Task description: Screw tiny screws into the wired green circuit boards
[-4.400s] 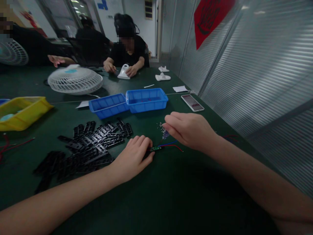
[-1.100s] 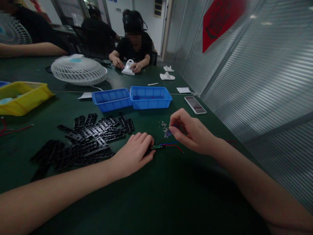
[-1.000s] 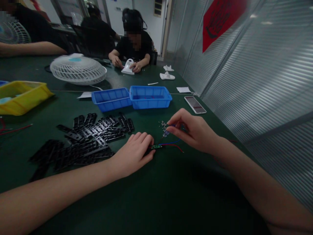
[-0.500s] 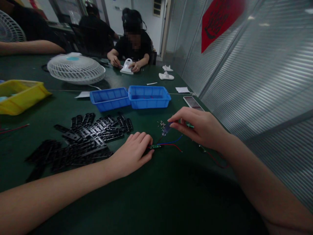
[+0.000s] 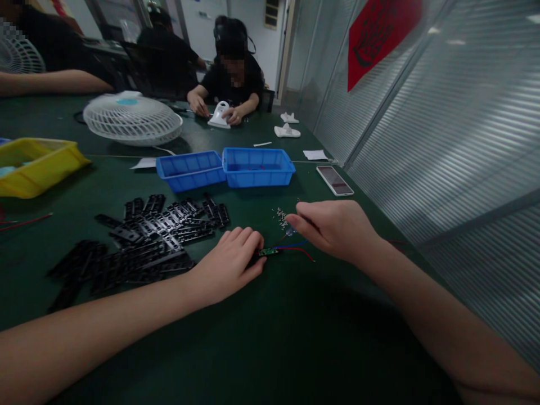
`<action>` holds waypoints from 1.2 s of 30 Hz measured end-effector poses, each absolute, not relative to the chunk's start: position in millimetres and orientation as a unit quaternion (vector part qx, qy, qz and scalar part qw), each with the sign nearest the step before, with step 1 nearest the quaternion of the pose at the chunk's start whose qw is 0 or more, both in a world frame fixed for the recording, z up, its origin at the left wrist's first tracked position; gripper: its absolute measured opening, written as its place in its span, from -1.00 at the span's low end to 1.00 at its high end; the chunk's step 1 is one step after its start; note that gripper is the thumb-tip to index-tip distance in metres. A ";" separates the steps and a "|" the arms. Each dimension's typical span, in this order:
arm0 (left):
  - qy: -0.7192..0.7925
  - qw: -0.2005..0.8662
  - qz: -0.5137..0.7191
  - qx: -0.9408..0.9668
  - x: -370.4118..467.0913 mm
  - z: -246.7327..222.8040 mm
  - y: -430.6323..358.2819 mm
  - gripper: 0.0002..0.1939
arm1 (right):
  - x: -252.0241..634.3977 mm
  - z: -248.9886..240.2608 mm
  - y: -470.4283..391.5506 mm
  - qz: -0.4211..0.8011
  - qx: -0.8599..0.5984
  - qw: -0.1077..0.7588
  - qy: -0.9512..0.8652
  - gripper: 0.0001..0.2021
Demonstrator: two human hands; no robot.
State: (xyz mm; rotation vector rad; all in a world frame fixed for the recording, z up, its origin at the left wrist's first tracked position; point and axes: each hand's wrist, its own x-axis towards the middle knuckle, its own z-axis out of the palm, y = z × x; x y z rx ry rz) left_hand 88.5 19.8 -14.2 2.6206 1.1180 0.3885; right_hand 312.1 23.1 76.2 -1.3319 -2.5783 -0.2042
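My left hand point(image 5: 238, 253) rests on the table with its thumb and fingers closed on the end of a small green circuit board point(image 5: 269, 252). Something black lies under the board, mostly hidden. A red wire point(image 5: 304, 251) and a blue wire point(image 5: 293, 245) run out from it to the right. In my right hand point(image 5: 333, 228) is a screwdriver point(image 5: 290, 231) with a clear purplish handle, largely covered by the fingers. Its thin shaft slants down left toward the board; whether the tip touches cannot be made out. Loose screws point(image 5: 279, 215) lie just beyond the screwdriver.
Black plastic strips point(image 5: 169, 225) are heaped left of my left hand. Behind stand two blue bins point(image 5: 258, 179) and a yellow bin point(image 5: 46, 174). A phone point(image 5: 334, 181) lies near the right edge. Across the table, a person handles a white part point(image 5: 219, 115) beside a fan cage point(image 5: 133, 121).
My right hand has turned and lowered slightly, its fingers now curled more tightly round the screwdriver. The phone shows more fully. My left hand and the circuit board have stayed in place.
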 end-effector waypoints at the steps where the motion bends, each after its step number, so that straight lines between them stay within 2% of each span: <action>1: 0.385 0.133 0.134 0.903 88.4 -14.2 19.6 -0.84 | 312.7 75.4 24.2 -0.043 -0.447 0.119 -0.886 -0.60; 8: 0.389 0.130 0.130 0.903 87.9 -13.0 19.6 -0.85 | 322.3 75.9 33.3 0.137 -0.330 0.212 -0.910 -0.75; 13: 0.388 0.129 0.129 0.903 87.7 -13.1 20.1 -0.84 | 325.5 73.1 36.2 0.132 -0.333 0.272 -0.893 -0.83; 19: 0.387 0.131 0.134 0.903 87.4 -13.4 19.6 -0.85 | 329.8 76.3 39.7 0.135 -0.313 0.274 -0.899 -0.79; 27: 0.386 0.138 0.138 0.901 87.9 -13.7 20.6 -0.84 | 332.0 84.3 41.1 0.064 -0.312 0.273 -0.908 -0.82; 31: 0.386 0.131 0.138 0.903 87.7 -13.7 20.2 -0.84 | 329.1 82.6 36.8 0.011 -0.354 0.221 -0.909 -0.74; 36: 0.384 0.129 0.136 0.904 87.8 -12.8 19.8 -0.84 | 323.3 74.7 31.7 -0.152 -0.375 0.135 -0.904 -0.60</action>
